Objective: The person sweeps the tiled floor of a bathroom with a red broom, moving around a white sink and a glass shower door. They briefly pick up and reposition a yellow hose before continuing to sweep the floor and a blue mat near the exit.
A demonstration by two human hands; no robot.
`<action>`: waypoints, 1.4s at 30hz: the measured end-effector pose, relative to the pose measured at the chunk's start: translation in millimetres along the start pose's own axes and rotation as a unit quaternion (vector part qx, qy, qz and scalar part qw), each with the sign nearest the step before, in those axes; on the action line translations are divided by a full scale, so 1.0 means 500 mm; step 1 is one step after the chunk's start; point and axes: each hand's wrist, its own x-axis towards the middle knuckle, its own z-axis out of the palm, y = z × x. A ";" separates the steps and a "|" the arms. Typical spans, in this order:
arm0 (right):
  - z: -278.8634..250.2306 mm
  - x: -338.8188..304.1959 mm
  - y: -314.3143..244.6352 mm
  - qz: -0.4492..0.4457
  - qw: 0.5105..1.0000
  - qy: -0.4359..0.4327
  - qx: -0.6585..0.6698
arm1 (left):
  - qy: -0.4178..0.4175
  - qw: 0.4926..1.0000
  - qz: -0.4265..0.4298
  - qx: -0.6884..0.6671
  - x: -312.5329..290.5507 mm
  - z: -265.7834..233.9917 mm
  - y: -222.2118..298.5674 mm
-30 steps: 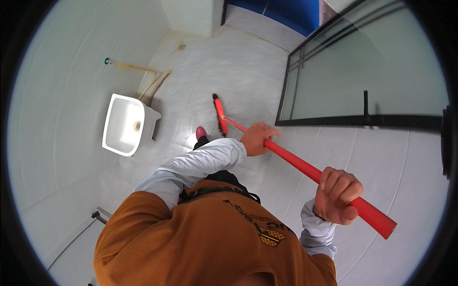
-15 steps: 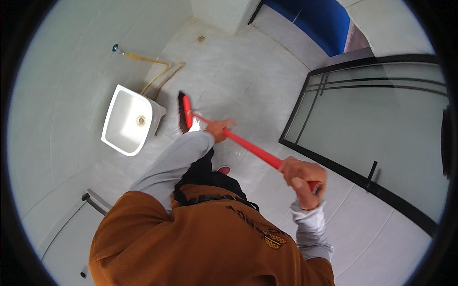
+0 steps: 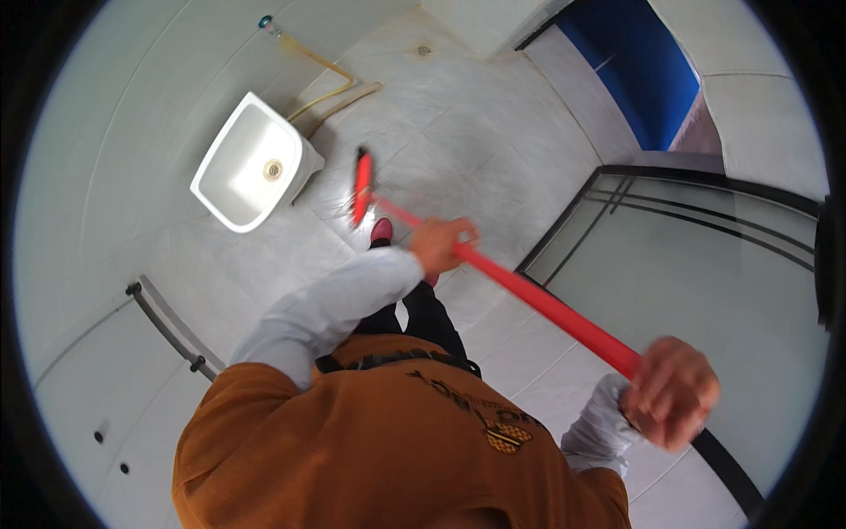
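A red broom (image 3: 551,307) slants across the view, its head at the upper left and its handle end at the lower right. My left hand (image 3: 438,247) is closed round the handle, not far above the head. At the top end, my right hand (image 3: 671,392) is wrapped round the handle, slightly smeared by motion. The broom head (image 3: 362,187), red with dark bristles, is on the grey tiled floor (image 3: 449,181), close to my shoe (image 3: 382,231). A wet sheen shows on the tiles around it.
A white sink (image 3: 249,163) stands by the left wall, with a yellow hose (image 3: 324,63) behind it. A floor drain (image 3: 424,51) lies beyond. On the right is a black-framed frosted-glass door (image 3: 679,256); a blue surface (image 3: 630,70) shows through the doorway.
The broom head has come off from beside the sink, toward my feet. My right hand has moved out to the lower right, drawing the handle with it. My view has shifted too.
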 end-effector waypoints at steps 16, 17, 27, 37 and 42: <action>0.097 -0.118 0.068 0.095 0.956 -0.245 -0.133 | 0.069 0.991 -0.090 -0.065 -0.113 0.107 -0.108; 0.117 -0.113 0.059 0.082 0.943 -0.275 -0.169 | 0.055 0.994 -0.089 -0.020 -0.082 0.085 -0.088; 0.370 -0.028 0.026 0.035 0.910 -0.353 0.215 | 0.068 0.987 -0.136 -0.056 -0.396 -0.151 -0.045; 0.869 -0.281 0.495 0.173 0.865 -0.471 0.012 | 0.392 0.837 -0.345 0.166 -1.016 -0.463 -0.516; 0.954 -0.257 0.396 0.106 0.873 -0.475 -0.034 | 0.312 0.898 -0.285 0.125 -0.971 -0.474 -0.529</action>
